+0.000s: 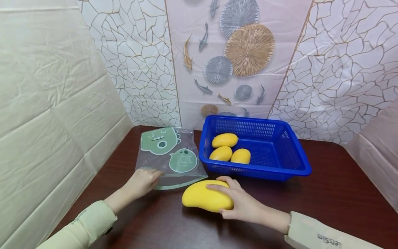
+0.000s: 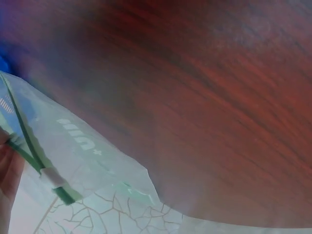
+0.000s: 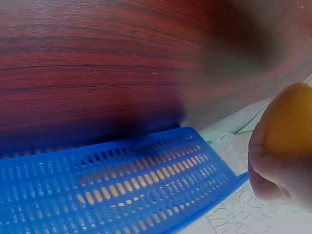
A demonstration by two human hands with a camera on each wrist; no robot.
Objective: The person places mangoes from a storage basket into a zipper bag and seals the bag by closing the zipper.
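My right hand [image 1: 237, 200] grips a large yellow mango [image 1: 203, 196] above the table's near middle, fingers over the top and thumb below. In the right wrist view, part of the mango [image 3: 291, 122] shows in that hand [image 3: 280, 170]. On the left, a clear zip bag [image 1: 168, 176] with green cartoon prints lies on the table. My left hand [image 1: 144, 181] pinches the near edge of this bag. At the left margin of the left wrist view, the fingers [image 2: 9, 170] meet the bag's green zip strip [image 2: 30, 146]; the fingertips are partly cut off.
A blue perforated basket [image 1: 255, 169] stands right of the bag, behind the right hand. Three smaller yellow mangoes lie in its left part, one of them at the back [image 1: 224, 140]. Patterned cloth [image 1: 149, 69] hangs behind the dark wooden table [image 1: 339, 193].
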